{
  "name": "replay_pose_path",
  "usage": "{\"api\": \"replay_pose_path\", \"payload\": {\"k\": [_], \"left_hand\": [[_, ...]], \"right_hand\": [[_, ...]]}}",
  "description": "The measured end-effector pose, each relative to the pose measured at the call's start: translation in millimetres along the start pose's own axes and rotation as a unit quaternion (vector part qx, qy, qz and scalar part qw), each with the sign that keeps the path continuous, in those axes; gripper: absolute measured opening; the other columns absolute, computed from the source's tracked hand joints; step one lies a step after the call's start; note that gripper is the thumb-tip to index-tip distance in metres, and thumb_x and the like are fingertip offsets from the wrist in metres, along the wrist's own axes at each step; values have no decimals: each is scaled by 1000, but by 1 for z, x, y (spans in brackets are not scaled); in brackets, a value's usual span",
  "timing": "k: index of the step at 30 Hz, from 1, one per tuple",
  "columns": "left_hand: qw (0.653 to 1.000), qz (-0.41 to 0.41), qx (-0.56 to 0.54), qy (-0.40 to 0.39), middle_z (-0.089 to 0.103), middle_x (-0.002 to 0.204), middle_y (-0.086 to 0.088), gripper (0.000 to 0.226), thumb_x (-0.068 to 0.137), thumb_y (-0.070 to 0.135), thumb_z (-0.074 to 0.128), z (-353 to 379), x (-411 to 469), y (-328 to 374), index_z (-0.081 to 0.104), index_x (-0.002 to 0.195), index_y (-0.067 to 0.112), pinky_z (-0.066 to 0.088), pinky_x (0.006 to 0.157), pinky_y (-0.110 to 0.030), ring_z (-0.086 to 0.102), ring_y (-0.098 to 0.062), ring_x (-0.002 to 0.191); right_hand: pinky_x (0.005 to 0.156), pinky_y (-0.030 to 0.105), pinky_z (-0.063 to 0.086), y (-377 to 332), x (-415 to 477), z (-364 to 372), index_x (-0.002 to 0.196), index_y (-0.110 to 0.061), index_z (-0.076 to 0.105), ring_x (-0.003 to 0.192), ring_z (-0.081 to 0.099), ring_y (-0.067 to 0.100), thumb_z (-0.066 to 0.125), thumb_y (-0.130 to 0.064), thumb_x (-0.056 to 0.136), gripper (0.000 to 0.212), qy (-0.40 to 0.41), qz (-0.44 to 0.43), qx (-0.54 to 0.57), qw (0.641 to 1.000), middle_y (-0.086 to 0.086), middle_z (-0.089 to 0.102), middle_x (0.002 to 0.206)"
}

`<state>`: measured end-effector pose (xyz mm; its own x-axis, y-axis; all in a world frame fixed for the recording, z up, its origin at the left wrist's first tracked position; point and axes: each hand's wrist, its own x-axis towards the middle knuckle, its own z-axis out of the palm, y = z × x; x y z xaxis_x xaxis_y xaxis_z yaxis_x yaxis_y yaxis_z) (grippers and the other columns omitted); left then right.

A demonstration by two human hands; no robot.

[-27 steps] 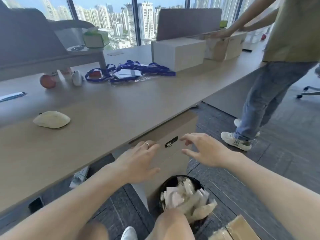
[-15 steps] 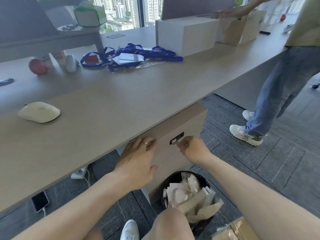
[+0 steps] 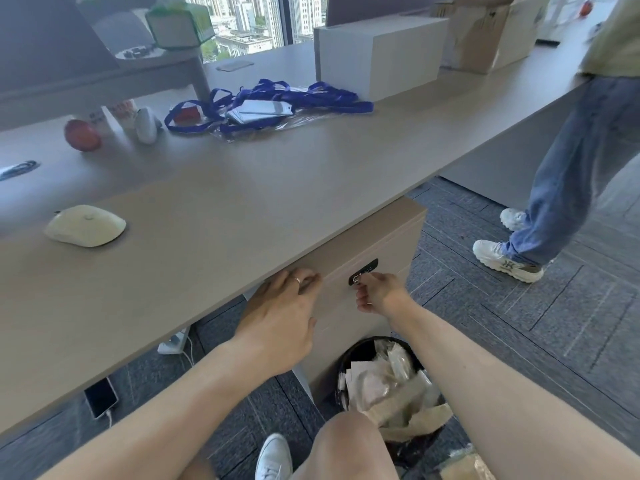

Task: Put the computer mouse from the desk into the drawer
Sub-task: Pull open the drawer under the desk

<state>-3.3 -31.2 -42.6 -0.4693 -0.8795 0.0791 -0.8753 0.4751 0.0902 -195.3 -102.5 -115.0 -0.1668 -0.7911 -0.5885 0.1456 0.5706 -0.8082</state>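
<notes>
Beneath the table (image 3: 242, 209), both hands work the closed drawer (image 3: 381, 247): the left hand (image 3: 280, 317) spread against its top edge, the right hand (image 3: 375, 294) pinching the lock's key. The computer mouse (image 3: 85, 225) lies untouched on the table, well apart.

1. Bright daylight enters from the windows (image 3: 277, 15) at the top; the view through them is pale and hazy.
2. Desk top (image 3: 242, 202) evenly lit, with a soft sheen toward the far side.
3. Deep shadow under the desk edge.
4. Wide-angle bending at the edges: desk lines curve.
5. Standing person (image 3: 571, 168) at right is motion-blurred; the overall picture is slightly soft.
</notes>
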Motion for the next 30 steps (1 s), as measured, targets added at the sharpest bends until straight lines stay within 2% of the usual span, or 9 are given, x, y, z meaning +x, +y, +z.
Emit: {"api": "replay_pose_path", "payload": {"k": [2,4,8,11,13,16,22,26,30], "left_hand": [[1000,0,-7,-1,35,150,5,58,93,24,55,-1,2,0,35,148,20,39,105,-37,32,-18,134],[1000,-2,-11,0,38,148,5,56,91,19,55,-2,5,0,39,145,20,42,103,-37,36,-18,130],[999,-11,-29,6,44,142,7,50,90,16,56,-4,8,-1,48,139,22,49,95,-38,45,-17,123],[999,-15,-34,13,47,140,8,45,92,20,56,-6,8,0,52,137,21,48,95,-35,47,-16,122],[999,-18,-27,7,47,141,7,47,92,15,54,-6,8,1,52,138,21,46,96,-32,46,-16,123],[999,-34,-28,-13,42,147,8,53,89,10,53,-7,8,4,48,141,22,45,94,-32,41,-17,126],[998,-48,-1,-35,34,155,3,64,90,27,57,-9,0,14,36,150,18,41,98,-35,31,-22,134],[997,-60,-9,-48,31,158,3,81,82,49,64,-11,-3,19,34,151,19,40,103,-39,29,-23,138],[997,-58,-3,-56,29,159,3,88,78,55,65,-12,-3,21,32,152,19,40,105,-41,29,-25,139]], "right_hand": [[33,16,33,5,0,2,92,-1,55,26,36,10,46,-10,102,16,5,-5,16,1000,-2,43,32],[34,17,34,7,-6,-2,85,-1,55,26,36,10,46,-10,101,21,8,-13,24,1000,-3,44,32],[43,22,43,22,-34,-29,84,0,57,48,44,18,49,-9,98,18,2,-55,15,998,6,50,56],[56,26,53,35,-55,-51,87,-1,62,53,53,18,50,-11,98,19,4,-73,-16,997,5,54,63],[63,32,53,44,-64,-63,87,-1,63,55,56,18,49,-11,97,20,9,-78,-32,996,6,55,64],[61,33,48,55,-76,-78,85,1,63,56,52,22,47,-9,96,22,19,-74,-12,997,9,53,64],[60,33,49,73,-100,-103,80,-2,66,60,56,22,48,-12,95,25,42,-85,-46,994,9,56,65],[59,32,46,83,-113,-115,78,-3,64,60,55,23,47,-11,96,26,53,-87,-42,994,9,55,65],[55,29,47,89,-121,-124,82,-2,63,56,55,20,46,-11,97,24,59,-85,-43,994,8,55,64]]}}
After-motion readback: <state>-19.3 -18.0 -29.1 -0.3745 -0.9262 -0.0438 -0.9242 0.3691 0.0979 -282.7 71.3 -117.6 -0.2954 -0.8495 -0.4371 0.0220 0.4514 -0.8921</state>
